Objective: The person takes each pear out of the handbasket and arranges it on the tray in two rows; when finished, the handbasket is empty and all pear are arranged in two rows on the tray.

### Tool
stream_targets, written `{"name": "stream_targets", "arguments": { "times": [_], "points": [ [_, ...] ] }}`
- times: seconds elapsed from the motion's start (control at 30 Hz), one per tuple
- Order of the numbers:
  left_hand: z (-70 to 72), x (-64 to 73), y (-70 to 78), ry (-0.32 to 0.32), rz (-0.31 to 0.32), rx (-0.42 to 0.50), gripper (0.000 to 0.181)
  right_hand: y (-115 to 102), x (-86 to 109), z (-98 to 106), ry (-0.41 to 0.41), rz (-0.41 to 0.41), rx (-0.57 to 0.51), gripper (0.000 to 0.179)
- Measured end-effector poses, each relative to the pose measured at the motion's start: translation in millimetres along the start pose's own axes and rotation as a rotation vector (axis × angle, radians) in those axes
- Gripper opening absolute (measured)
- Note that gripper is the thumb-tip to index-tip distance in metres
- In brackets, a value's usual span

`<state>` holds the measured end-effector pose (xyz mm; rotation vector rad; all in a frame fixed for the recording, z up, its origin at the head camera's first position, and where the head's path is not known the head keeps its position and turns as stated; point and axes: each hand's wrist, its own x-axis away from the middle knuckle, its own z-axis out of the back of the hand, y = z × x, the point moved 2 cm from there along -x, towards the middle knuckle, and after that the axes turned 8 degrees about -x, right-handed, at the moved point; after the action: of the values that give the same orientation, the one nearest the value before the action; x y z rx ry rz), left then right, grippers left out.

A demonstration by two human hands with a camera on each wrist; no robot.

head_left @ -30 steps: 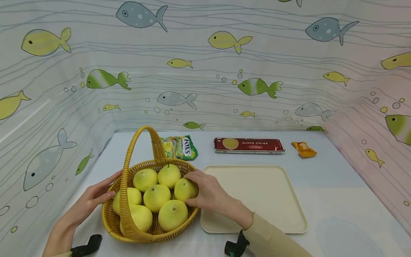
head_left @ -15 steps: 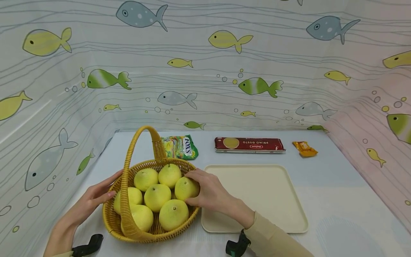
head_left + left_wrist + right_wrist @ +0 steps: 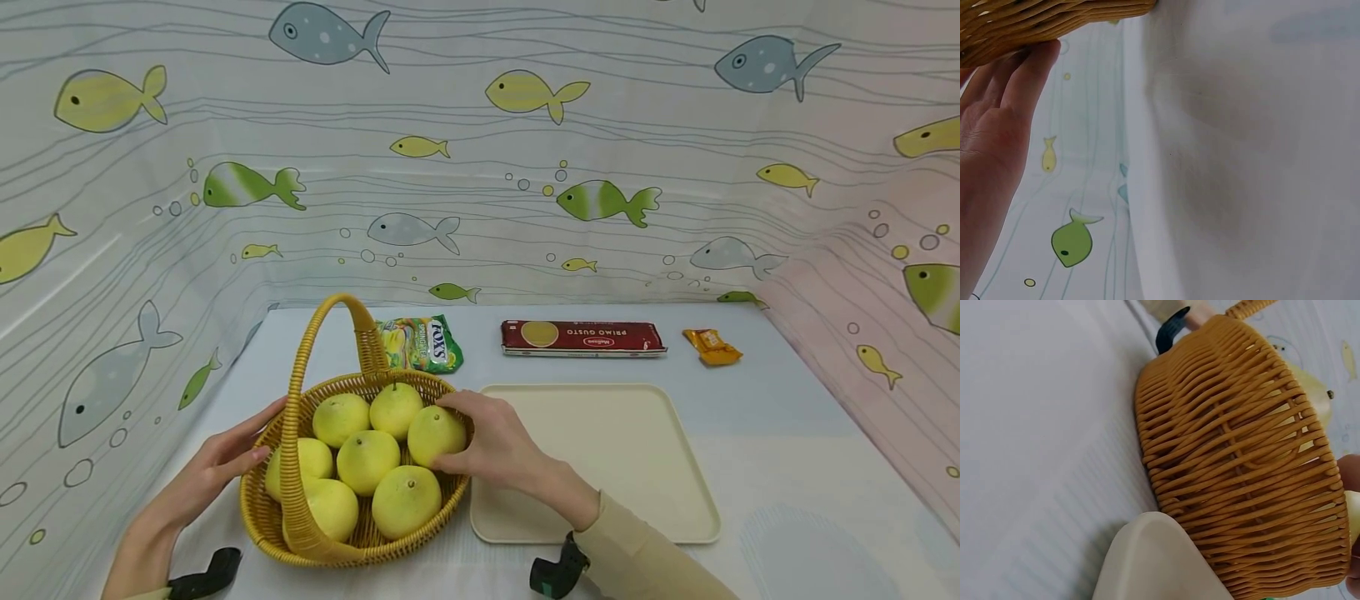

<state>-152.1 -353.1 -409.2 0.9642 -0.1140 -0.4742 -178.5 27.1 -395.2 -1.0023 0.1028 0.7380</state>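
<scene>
A yellow wicker basket (image 3: 390, 552) with a tall arched handle holds several yellow-green pears (image 3: 367, 461). My left hand (image 3: 217, 462) touches the basket's left side, thumb near the rim. The left wrist view shows its fingers extended against the woven wall (image 3: 1047, 19). With my right hand (image 3: 502, 446) I grip the pear (image 3: 437, 437) at the basket's right edge, between thumb and fingers. It still sits among the others. In the right wrist view the basket wall (image 3: 1241, 462) hides most of that hand, and only part of the pear (image 3: 1355, 512) shows.
A cream tray (image 3: 592, 467) lies right of the basket, close against it. Behind are a green Fox's candy bag (image 3: 420, 343), a long dark-red Primo Gusto packet (image 3: 583, 339) and a small orange packet (image 3: 712, 347). Fish-patterned cloth walls (image 3: 480, 183) surround the table.
The pear in my right hand has tipped and risen slightly, its stem now higher. My right hand has shifted a little with it. The left hand and basket look nearly unmoved.
</scene>
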Motion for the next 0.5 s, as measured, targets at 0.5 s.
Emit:
{"name": "stream_targets", "arguments": {
  "times": [0.5],
  "points": [
    [-0.3, -0.8, 0.2, -0.002, 0.003, 0.021, 0.058, -6.1, -1.3, 12.0, 0.044, 0.008, -0.043, 0.061]
  ]
}}
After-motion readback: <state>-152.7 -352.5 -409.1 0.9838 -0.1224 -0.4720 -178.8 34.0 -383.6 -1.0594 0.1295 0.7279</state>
